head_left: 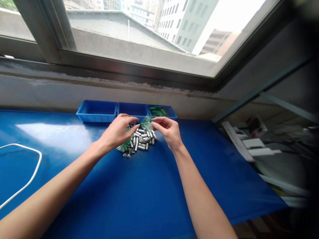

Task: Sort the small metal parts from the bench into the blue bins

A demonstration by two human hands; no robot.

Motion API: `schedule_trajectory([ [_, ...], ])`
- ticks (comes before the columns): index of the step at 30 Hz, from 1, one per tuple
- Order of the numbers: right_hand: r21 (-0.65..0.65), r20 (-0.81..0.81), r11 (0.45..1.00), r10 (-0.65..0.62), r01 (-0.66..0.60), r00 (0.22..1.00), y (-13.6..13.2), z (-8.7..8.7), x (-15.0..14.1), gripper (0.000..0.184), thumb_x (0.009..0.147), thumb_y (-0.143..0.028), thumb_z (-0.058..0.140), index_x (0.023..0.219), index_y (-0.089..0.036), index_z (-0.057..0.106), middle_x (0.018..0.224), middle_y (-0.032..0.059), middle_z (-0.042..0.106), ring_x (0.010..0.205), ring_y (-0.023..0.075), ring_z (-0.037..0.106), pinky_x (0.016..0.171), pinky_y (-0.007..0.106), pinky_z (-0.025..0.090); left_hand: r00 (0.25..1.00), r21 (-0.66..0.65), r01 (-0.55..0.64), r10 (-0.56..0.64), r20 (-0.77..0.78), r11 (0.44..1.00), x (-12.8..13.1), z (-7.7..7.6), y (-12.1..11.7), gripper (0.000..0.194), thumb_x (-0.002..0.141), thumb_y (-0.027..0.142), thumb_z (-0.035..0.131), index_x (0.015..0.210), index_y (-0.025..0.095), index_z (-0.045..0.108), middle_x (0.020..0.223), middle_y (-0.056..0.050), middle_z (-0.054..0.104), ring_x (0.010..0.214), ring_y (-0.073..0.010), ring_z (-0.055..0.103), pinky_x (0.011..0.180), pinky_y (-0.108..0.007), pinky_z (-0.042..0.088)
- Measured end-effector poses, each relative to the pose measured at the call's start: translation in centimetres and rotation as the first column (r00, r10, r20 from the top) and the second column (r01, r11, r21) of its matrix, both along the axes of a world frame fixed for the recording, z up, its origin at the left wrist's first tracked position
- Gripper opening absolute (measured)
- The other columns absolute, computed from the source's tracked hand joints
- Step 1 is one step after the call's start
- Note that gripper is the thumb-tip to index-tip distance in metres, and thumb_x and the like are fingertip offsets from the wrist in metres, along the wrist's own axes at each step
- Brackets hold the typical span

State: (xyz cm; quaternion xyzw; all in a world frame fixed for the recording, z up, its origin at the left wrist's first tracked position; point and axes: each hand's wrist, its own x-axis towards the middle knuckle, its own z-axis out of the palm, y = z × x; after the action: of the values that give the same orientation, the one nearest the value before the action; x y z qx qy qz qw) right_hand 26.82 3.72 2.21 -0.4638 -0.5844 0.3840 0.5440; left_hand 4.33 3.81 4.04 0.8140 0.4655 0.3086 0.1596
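Observation:
A small clear green-tinted plastic bag (146,123) is pinched at its right side between the thumb and fingers of my right hand (168,131). To its left is my left hand (119,130), thumb and forefinger apart, with a gap between them. Below both hands lies a pile of short silvery and black metal pieces (142,141). Several small round screw-like parts (128,154) sit at the pile's front edge. More green plastic (124,146) lies partly under my left hand. Whether the pinched bag contains anything, I cannot make out.
Three joined blue bins (98,117) stand along the wall behind the pile; the right one holds green plastic bags (159,111). A white cable (37,166) curves over the blue table (139,196) at left. Right of the table's edge are a metal frame and white pieces (254,143).

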Motion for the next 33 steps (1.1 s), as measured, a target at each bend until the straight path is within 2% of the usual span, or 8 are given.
schedule_trajectory([
  [2,0.151,0.107,0.975,-0.183,0.166,0.977,0.6,0.6,0.6,0.025,0.080,-0.039,0.076,0.094,-0.019,0.076,0.092,0.0064,0.076,0.081,0.0209,0.071,0.075,0.034,0.059,0.992,0.045,0.046,-0.041,-0.116,0.998,-0.2,-0.2,0.1,0.036,0.094,0.040,0.055,0.114,0.016,0.074,0.110,-0.012,0.074,0.119,-0.0325,0.057,0.102,-0.046,0.048],
  [4,0.331,0.202,0.886,-0.404,0.326,0.892,1.3,1.2,1.1,0.023,0.086,-0.038,0.069,0.098,-0.020,0.076,0.098,0.0086,0.074,0.086,0.0223,0.070,0.080,0.036,0.058,0.979,0.063,0.101,-0.088,-0.182,0.993,-0.4,-0.2,0.0,0.036,0.098,0.037,0.048,0.110,0.015,0.075,0.108,-0.012,0.074,0.118,-0.0321,0.056,0.101,-0.046,0.048],
  [7,0.507,0.371,0.785,-0.570,0.355,0.733,2.4,1.4,1.4,0.025,0.095,-0.033,0.055,0.104,-0.019,0.075,0.108,0.0125,0.072,0.099,0.0264,0.069,0.092,0.041,0.054,0.961,0.047,0.166,-0.151,-0.234,0.985,-0.7,0.3,-0.1,0.037,0.098,0.026,0.041,0.115,0.016,0.073,0.109,-0.011,0.074,0.119,-0.0313,0.055,0.099,-0.044,0.050],
  [11,0.444,0.665,0.888,-0.414,0.117,0.621,2.9,0.1,1.0,0.029,0.096,-0.026,0.051,0.114,-0.019,0.072,0.117,0.0132,0.073,0.114,0.0302,0.065,0.103,0.048,0.046,0.946,0.016,0.201,-0.190,-0.263,0.979,-1.5,1.1,0.0,0.041,0.086,0.011,0.044,0.115,0.017,0.073,0.114,-0.009,0.072,0.119,-0.0297,0.055,0.100,-0.042,0.050],
  [13,0.417,0.726,0.908,-0.358,0.038,0.586,2.6,-0.7,0.9,0.031,0.095,-0.027,0.053,0.120,-0.020,0.069,0.123,0.0107,0.072,0.122,0.0301,0.062,0.108,0.050,0.042,0.940,0.015,0.232,-0.220,-0.262,0.973,-1.9,1.3,0.2,0.041,0.080,0.009,0.048,0.111,0.018,0.074,0.114,-0.008,0.072,0.117,-0.0287,0.056,0.101,-0.041,0.049],
  [22,0.528,0.630,0.847,-0.442,0.066,0.638,0.8,-1.0,0.9,0.030,0.094,-0.026,0.054,0.119,-0.019,0.069,0.130,0.0118,0.068,0.123,0.0281,0.060,0.108,0.045,0.043,0.939,0.000,0.261,-0.254,-0.232,0.965,-2.6,1.3,0.6,0.035,0.082,0.017,0.054,0.110,0.019,0.073,0.105,-0.009,0.072,0.111,-0.0282,0.059,0.097,-0.039,0.050],
  [28,0.510,0.629,0.858,-0.329,-0.055,0.705,-0.3,-0.6,-1.1,0.025,0.096,-0.025,0.053,0.114,-0.022,0.069,0.121,0.0087,0.071,0.117,0.0256,0.062,0.103,0.042,0.046,0.948,-0.003,0.256,-0.251,-0.195,0.967,-3.1,1.1,1.1,0.033,0.089,0.019,0.049,0.112,0.020,0.072,0.105,-0.009,0.072,0.103,-0.0252,0.063,0.093,-0.037,0.050],
  [33,0.409,0.695,0.896,-0.184,-0.172,0.695,-1.1,-0.2,-2.4,0.023,0.095,-0.032,0.057,0.111,-0.022,0.070,0.111,0.0075,0.074,0.105,0.0269,0.065,0.095,0.044,0.048,0.953,-0.021,0.207,-0.206,-0.224,0.978,-4.2,1.9,1.2,0.039,0.086,0.036,0.061,0.120,0.021,0.070,0.115,-0.010,0.072,0.107,-0.0280,0.064,0.097,-0.038,0.049],
])
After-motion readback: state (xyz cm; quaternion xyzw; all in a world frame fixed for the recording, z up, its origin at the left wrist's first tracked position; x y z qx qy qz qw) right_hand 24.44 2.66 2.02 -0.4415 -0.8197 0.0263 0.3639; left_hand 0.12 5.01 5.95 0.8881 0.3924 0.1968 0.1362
